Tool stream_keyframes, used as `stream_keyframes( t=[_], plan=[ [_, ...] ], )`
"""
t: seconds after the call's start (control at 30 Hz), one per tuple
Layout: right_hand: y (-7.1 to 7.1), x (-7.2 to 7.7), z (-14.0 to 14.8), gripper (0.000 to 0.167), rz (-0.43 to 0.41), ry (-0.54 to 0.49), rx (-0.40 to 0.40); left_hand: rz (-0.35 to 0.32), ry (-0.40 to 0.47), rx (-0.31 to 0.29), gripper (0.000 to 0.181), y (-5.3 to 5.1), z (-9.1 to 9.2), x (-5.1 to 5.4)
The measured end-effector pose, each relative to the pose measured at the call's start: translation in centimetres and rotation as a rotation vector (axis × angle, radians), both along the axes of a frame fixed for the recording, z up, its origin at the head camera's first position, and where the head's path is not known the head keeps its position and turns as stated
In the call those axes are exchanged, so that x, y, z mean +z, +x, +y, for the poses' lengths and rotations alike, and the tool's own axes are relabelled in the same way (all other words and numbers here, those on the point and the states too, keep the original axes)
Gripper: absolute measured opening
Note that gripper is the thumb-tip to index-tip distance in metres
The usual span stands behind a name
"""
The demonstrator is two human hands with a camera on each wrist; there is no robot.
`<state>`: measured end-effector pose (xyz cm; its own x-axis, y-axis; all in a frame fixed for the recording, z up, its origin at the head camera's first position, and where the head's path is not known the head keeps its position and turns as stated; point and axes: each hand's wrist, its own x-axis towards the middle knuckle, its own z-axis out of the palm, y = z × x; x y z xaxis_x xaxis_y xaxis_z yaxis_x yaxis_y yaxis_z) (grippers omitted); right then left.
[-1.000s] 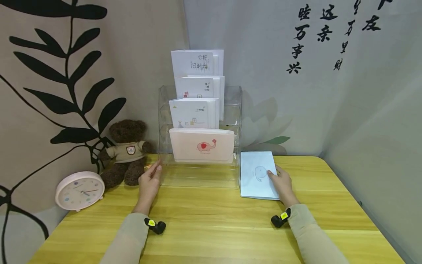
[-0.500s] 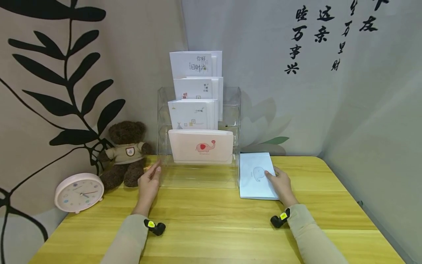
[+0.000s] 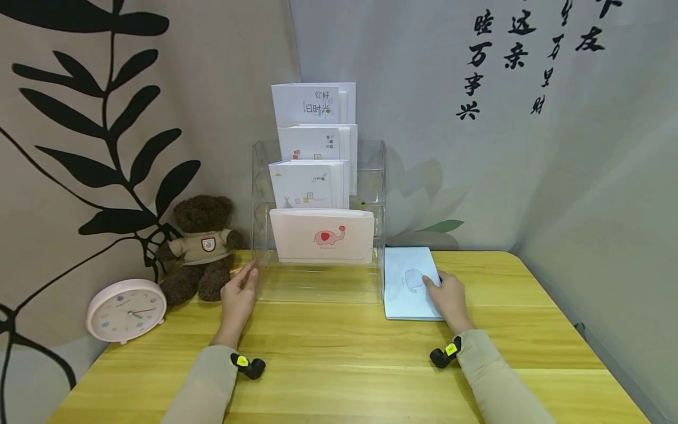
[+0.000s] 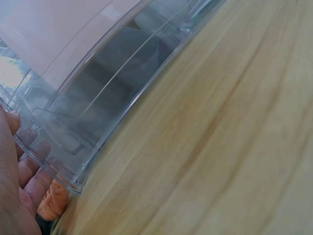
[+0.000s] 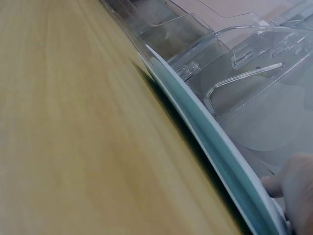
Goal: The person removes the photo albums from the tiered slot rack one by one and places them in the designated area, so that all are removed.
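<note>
A clear acrylic tiered rack (image 3: 318, 288) stands on the table with white booklets (image 3: 307, 182) in its upper tiers. In its front tier is a pale pink booklet (image 3: 320, 250) with a red elephant. My left hand (image 3: 239, 297) touches the rack's left side, fingers fairly straight; in the left wrist view, fingers (image 4: 36, 183) rest along the clear side wall. My right hand (image 3: 447, 300) holds a light blue booklet (image 3: 405, 300) by its right edge, thumb on the cover. This booklet is beside the rack's right side, its pages slightly parted in the right wrist view.
A brown teddy bear (image 3: 203, 274) sits left of the rack, behind a pink-rimmed round clock (image 3: 127, 312). An orange yarn-like ball (image 4: 54, 200) lies by the rack's left corner. The wooden table (image 3: 344, 365) meets fabric-covered walls (image 3: 424, 118) at the back.
My right hand and the light blue booklet have shifted slightly left toward the rack. My left hand stays at the rack's side. The whole head view has drifted a little.
</note>
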<state>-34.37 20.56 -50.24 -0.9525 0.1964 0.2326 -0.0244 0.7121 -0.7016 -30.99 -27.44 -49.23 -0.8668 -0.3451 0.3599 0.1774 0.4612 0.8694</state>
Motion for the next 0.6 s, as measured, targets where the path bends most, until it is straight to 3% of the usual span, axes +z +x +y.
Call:
stream_keyframes(
  t=[0.2, 0.4, 0.6],
  plan=[
    [-0.15, -0.51, 0.02, 0.051, 0.054, 0.114, -0.006, -0.006, 0.001, -0.005, 0.043, 0.12, -0.07, 0.06],
    [0.08, -0.41, -0.11, 0.051, 0.052, 0.074, -0.011, -0.010, -0.011, -0.011, 0.045, 0.11, -0.13, -0.02],
    [0.54, -0.08, -0.24, 0.055, 0.013, 0.078, -0.099, 0.000, -0.022, -0.007, 0.045, 0.00, -0.14, -0.03]
  ],
)
